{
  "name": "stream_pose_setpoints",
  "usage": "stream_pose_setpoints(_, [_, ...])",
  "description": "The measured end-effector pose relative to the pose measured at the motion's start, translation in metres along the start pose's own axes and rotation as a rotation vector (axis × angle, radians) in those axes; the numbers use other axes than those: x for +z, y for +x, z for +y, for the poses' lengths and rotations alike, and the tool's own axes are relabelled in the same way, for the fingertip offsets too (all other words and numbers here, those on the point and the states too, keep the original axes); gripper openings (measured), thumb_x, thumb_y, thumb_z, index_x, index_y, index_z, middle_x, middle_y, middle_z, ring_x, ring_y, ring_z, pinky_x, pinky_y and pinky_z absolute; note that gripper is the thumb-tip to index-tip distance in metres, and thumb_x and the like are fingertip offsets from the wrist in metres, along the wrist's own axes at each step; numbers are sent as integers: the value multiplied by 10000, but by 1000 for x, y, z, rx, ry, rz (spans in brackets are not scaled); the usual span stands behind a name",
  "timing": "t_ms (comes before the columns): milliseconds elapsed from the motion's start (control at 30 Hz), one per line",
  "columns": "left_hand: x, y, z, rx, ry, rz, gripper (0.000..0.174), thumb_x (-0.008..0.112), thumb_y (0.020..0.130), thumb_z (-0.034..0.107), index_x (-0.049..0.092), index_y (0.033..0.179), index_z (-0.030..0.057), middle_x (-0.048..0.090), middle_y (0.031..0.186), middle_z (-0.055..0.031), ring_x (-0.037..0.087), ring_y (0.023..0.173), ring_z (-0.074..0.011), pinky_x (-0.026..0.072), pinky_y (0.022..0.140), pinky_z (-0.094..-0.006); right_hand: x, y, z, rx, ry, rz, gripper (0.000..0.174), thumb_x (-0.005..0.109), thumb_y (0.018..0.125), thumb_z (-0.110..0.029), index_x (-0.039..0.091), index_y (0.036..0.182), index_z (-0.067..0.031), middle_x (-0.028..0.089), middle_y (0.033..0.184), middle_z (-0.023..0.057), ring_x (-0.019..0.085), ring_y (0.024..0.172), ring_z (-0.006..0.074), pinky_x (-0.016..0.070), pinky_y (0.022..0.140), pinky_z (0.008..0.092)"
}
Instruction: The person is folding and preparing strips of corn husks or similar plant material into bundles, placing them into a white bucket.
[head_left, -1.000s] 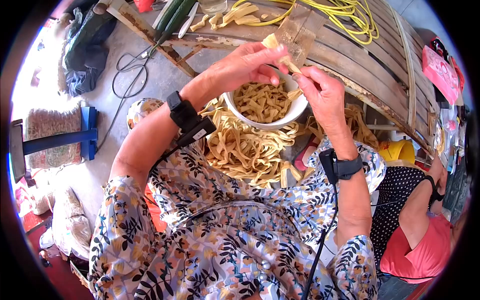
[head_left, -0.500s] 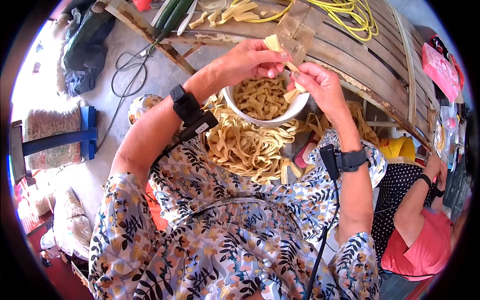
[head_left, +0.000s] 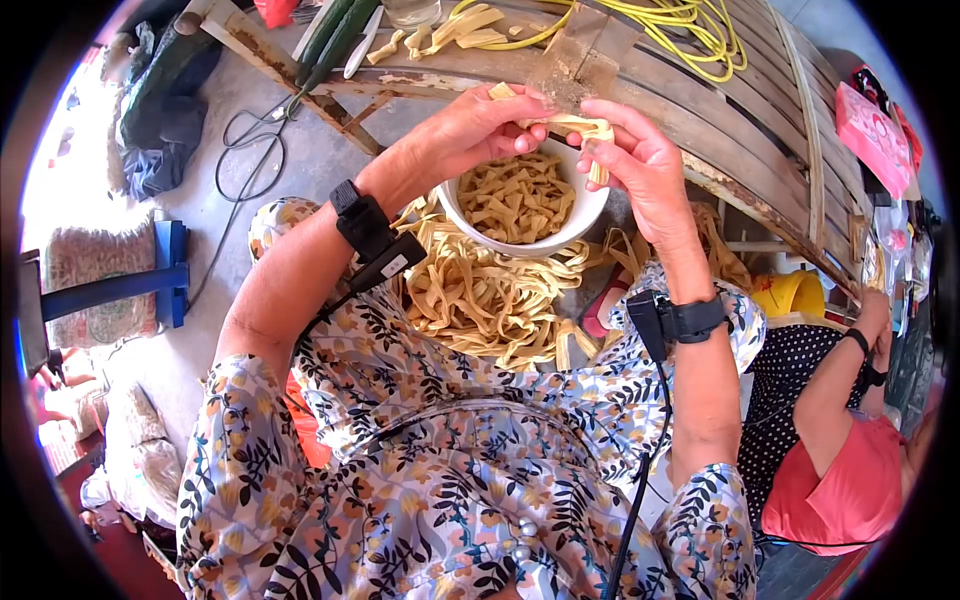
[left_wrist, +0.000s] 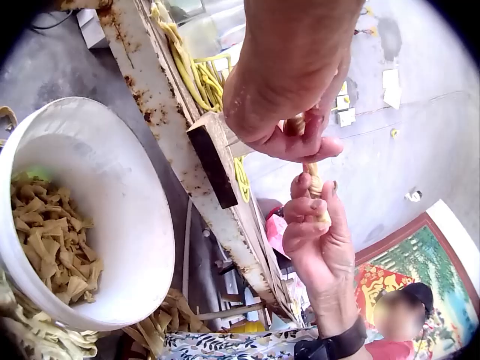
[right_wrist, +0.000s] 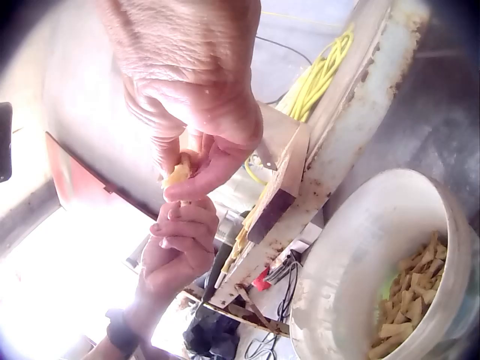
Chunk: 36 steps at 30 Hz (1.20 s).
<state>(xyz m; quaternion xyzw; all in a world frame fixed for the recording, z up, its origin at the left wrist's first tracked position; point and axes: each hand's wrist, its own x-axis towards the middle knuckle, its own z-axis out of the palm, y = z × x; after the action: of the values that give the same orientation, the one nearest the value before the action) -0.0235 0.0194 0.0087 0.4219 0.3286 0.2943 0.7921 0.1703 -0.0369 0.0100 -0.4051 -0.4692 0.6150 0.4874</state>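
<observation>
A pale yellow, pliable strip [head_left: 565,121] runs between my two hands above a white bucket [head_left: 447,213]. My left hand [head_left: 475,128] pinches one end, a stub of it poking out above the thumb. Thumb and fingers of my right hand [head_left: 640,165] hold the other end, which bends over and hangs down. In the left wrist view the strip's twisted part [left_wrist: 313,180] shows between the hands, close together. Short, knotted-looking pieces [head_left: 515,200] of the same material lie in the bucket. Below it spreads a heap of long loose strips [head_left: 490,295].
Beyond the bucket stands a slatted wooden bench [head_left: 700,130] with a rusty edge. On it lie a yellow cable [head_left: 700,40], several more pieces [head_left: 465,30], dark green cucumber-like things [head_left: 335,40] and a wooden block [head_left: 580,65]. Another person [head_left: 840,460] sits at the right.
The hands have shifted slightly left. The strip, earlier slanting down to the right hand, now runs nearly level and folds over at the right fingers, its end hanging.
</observation>
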Motion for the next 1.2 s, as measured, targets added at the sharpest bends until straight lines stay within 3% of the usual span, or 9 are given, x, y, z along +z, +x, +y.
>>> stream_pose_setpoints(233, [-5, 0, 5, 58, 71, -18, 125, 580, 807, 140, 567, 849, 22, 531, 653, -16, 421, 508, -45, 350, 489, -166, -8, 0, 2, 14, -180, -28, 293, 554, 811, -48, 521, 1099, -7, 608, 833, 113, 520, 575, 77, 431, 532, 197])
stream_pose_setpoints(433, [-3, -2, 6, 42, 58, -21, 127, 572, 816, 180, 545, 798, 57, 495, 649, 18, 376, 503, -28, 307, 466, -152, 0, -1, -3, 45, -57, -20, 251, 606, 791, -81, 563, 1029, -16, 599, 750, 38, 498, 538, 47, 421, 474, 175])
stream_pose_setpoints(633, [-3, 0, 3, 18, 45, -24, 127, 594, 795, 133, 564, 823, 13, 529, 651, -17, 410, 491, -51, 335, 470, -174, 2, 0, 4, 20, -245, 30, 169, 616, 787, -85, 581, 935, -12, 556, 639, -11, 430, 470, 12, 320, 397, 159])
stream_pose_setpoints(733, [-2, -3, 7, 43, 95, -5, 124, 600, 790, 128, 563, 818, 13, 529, 649, -19, 411, 488, -55, 331, 466, -175, 1, -3, 2, 54, -263, 12, 193, 591, 800, -71, 574, 980, -4, 530, 631, -10, 412, 447, 8, 292, 367, 154])
stream_pose_setpoints(833, [-4, -4, 7, 47, 113, 4, 121, 601, 789, 130, 560, 805, 17, 526, 646, -17, 412, 491, -54, 330, 467, -173, -3, -5, 2, 97, -249, 20, 201, 592, 799, -72, 571, 985, 3, 528, 631, -10, 416, 446, 10, 293, 359, 155])
stream_pose_setpoints(1000, [-17, -1, 8, -5, 82, -98, 137, 575, 810, 156, 559, 790, 22, 512, 638, -6, 403, 496, -36, 318, 465, -155, -13, -3, 5, 86, -120, -18, 249, 582, 816, -96, 557, 1030, 29, 588, 709, 44, 488, 518, 41, 387, 445, 166])
stream_pose_setpoints(1067, [-9, -3, 6, 8, 105, -3, 178, 548, 829, 194, 521, 716, 59, 439, 594, 34, 344, 478, -24, 267, 450, -162, -17, -4, 1, 81, -42, -36, 272, 572, 824, -95, 541, 1056, 44, 615, 772, 88, 532, 566, 64, 447, 513, 186])
stream_pose_setpoints(1200, [-12, -4, 9, 13, 161, 103, 218, 529, 842, 217, 502, 680, 74, 407, 575, 54, 322, 479, -17, 239, 448, -157, -23, -4, 5, 73, -17, -45, 252, 557, 835, -117, 550, 1033, 40, 603, 748, 78, 520, 534, 66, 450, 486, 192])
